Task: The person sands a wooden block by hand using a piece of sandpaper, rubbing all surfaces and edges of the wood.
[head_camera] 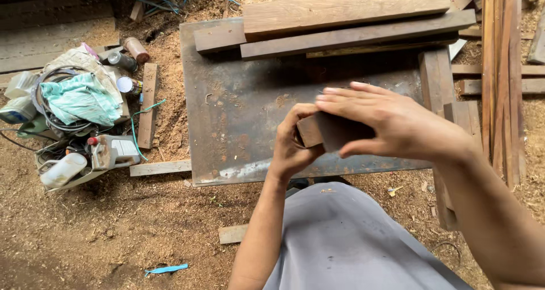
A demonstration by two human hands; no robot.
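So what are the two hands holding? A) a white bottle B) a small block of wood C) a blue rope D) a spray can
B: both the left hand and the right hand are closed around a small wood block, held above the rusty metal sheet; the cans and the white bottle lie off to the side on the sawdust.

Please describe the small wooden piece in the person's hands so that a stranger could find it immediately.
Start at the rusty metal sheet lying on the sawdust. Above its near edge, the left hand and right hand grip one short dark wooden block. Unlike the long planks at the sheet's far edge, it is stubby and held in the air.
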